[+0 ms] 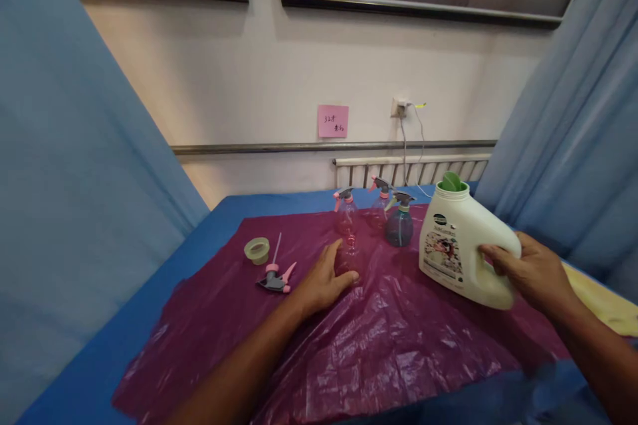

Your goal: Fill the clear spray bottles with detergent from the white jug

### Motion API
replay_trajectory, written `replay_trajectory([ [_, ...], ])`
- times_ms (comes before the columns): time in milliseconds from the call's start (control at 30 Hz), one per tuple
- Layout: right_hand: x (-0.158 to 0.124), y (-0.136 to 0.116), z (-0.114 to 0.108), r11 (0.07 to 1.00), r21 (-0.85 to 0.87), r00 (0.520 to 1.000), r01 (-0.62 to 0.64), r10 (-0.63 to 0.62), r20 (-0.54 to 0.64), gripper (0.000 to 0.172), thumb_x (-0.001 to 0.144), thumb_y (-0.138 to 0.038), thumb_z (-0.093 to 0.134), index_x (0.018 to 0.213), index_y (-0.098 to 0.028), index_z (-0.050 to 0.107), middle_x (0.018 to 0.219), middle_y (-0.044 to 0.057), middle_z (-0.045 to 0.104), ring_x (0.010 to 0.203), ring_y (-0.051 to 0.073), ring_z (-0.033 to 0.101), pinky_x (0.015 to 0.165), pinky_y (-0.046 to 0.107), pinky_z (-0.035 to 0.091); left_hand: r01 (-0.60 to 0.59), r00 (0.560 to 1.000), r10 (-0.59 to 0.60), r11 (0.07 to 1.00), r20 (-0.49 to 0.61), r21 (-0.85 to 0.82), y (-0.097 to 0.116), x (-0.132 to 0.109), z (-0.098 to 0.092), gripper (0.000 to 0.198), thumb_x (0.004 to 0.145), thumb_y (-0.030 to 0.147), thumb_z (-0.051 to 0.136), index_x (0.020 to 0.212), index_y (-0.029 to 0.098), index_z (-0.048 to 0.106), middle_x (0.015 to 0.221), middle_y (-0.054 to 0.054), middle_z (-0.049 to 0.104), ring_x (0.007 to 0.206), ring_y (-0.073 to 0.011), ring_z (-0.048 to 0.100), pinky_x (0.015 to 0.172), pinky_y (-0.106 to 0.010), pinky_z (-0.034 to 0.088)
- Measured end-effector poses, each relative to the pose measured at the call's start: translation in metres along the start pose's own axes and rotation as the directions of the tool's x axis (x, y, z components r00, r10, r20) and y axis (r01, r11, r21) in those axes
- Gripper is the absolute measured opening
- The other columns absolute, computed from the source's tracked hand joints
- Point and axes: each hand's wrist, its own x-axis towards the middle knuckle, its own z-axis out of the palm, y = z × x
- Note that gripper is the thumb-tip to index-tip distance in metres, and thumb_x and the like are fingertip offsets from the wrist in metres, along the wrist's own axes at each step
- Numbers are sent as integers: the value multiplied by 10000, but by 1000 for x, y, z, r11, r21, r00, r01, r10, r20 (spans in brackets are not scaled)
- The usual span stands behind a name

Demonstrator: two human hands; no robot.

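Clock centre: pink bottle (pixel 351 259), uncapped, upright on the purple sheet (pixel 379 345), with 6 o'clock on the near side
Left hand (pixel 326 279): curled about the pink bottle from its 8 o'clock side, thumb in front, fingers round the far side
Right hand (pixel 528 269): closed round the handle of the cream jug, out at 3 o'clock
Cream jug (pixel 441 249): open-mouthed, leaning a little, a green piece (pixel 451 180) standing in its neck; I cannot tell whether its base touches the sheet
Sprayers: one pink-triggered bottle (pixel 347 218) at 12 o'clock, just behind; a second pink-triggered bottle (pixel 381 211) at 1; a dark bluish bottle (pixel 399 231) near 2
Loose spray head (pixel 273 280): lying at 9 o'clock, grey and pink, tube pointing to 12
Pale ring (pixel 258 257): between 9 and 10, near that tube
Pink note (pixel 333 121): on the wall at 12
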Motion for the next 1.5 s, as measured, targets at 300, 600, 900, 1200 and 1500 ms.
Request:
replay_trajectory([
  [300,8,-29,-2,989,-99,988,114,-103,116,562,733,-791,776,921,-263,740,755,29,772,671,275,699,608,376,512,92,991,-93,996,-95,-7,10,-3,2,650,834,395,816,1425,212,615,1434,-146,689,1280,-343,682,1133,-497,530],
  [600,4,-53,-8,958,-150,950,244,-205,235,494,767,-753,787,898,-278,749,805,37,805,735,305,741,664,404,548,122,974,-126,992,-188,-33,22,-7,15,607,856,364,803,1393,238,551,1432,-142,691,1365,-331,656,1173,-504,502],
  [900,9,-75,-20,957,-117,882,265,-192,431,554,755,-773,835,987,-273,778,937,47,832,835,304,768,711,376,580,85,974,-65,992,-218,88,44,-11,13,737,839,346,790,1514,209,528,1525,-160,633,1417,-349,622,1227,-528,476],
  [1200,23,-82,-29,932,-159,776,326,-168,608,524,850,-771,779,1015,-275,756,953,19,830,823,266,777,697,345,573,16,970,24,987,-243,161,41,-7,19,691,815,318,801,1460,194,586,1423,-142,656,1344,-338,643,1199,-520,500],
  [1500,37,-98,-41,916,-167,703,364,-153,695,400,874,-609,813,1070,-263,776,933,31,841,796,258,785,663,316,586,-15,973,60,980,-224,197,36,-6,17,684,833,350,815,1460,209,580,1426,-132,641,1349,-335,627,1185,-503,500],
])
